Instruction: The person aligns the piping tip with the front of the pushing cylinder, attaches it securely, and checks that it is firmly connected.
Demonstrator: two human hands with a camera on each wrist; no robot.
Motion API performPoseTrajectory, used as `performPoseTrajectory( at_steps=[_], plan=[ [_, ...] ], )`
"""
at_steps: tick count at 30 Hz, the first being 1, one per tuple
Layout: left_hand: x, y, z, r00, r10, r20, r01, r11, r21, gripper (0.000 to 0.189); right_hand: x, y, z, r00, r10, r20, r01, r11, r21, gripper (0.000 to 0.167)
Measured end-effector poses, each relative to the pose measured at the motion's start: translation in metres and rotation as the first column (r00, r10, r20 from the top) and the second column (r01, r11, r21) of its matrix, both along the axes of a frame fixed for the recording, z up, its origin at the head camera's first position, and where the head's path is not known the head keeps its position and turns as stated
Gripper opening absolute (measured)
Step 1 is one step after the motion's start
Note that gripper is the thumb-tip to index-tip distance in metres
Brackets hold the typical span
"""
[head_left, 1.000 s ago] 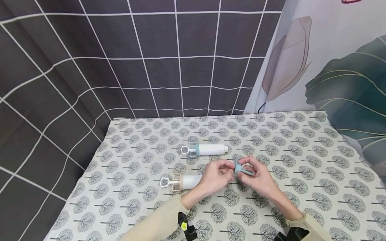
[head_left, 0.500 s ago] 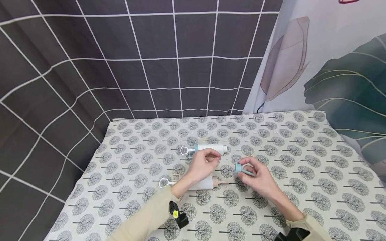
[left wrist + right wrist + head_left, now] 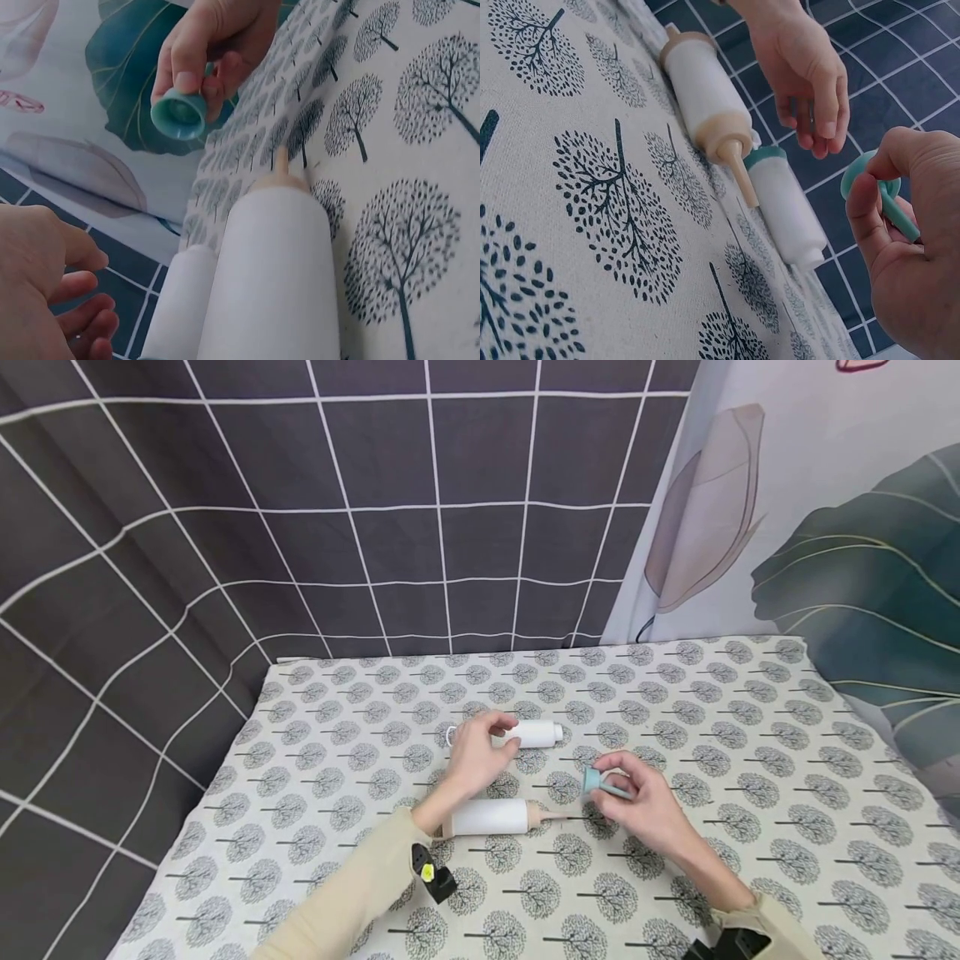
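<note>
Probably light and stiff, the teal nozzle (image 3: 592,780) is held above the surface (image 3: 300,827), pinched in the right-hand grip (image 3: 639,797) at its flared collar (image 3: 178,121), seemingly the surest hold. The left-hand grip (image 3: 480,754), relaxed and holding nothing, hovers near a white tube (image 3: 536,734), likely slick.

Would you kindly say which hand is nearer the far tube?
Left. The left hand overlaps the left end of the far tube in the head view; the right hand is beyond its right end, nearer the camera.
</note>
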State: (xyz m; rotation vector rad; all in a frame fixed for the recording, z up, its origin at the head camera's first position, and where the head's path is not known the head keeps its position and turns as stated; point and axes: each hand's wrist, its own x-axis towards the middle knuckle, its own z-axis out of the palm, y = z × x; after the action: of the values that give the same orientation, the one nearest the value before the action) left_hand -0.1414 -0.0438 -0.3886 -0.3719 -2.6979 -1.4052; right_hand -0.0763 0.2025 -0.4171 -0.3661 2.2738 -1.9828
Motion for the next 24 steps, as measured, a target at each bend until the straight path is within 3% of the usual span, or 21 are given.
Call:
performPoseTrajectory(
  at_steps=[5, 15, 24],
  plan=[
    [-0.008, -0.006, -0.001, 0.997, 0.005, -0.074, -0.011, 0.997, -0.081, 0.032, -0.001, 0.002, 0.000, 1.000, 0.000, -0.004, 0.000, 1.000, 0.000, 0.035],
    [-0.027, -0.019, -0.013, 0.996, 0.026, -0.090, -0.041, 0.985, -0.165, 0.035, -0.001, 0.001, -0.001, 1.000, -0.004, 0.018, 0.004, 1.000, 0.005, 0.036],
    [-0.040, -0.025, -0.017, 1.000, -0.001, -0.007, -0.001, 0.972, -0.233, 0.044, -0.001, -0.002, 0.000, 0.998, -0.019, 0.068, 0.018, 1.000, 0.020, 0.037]
  ],
)
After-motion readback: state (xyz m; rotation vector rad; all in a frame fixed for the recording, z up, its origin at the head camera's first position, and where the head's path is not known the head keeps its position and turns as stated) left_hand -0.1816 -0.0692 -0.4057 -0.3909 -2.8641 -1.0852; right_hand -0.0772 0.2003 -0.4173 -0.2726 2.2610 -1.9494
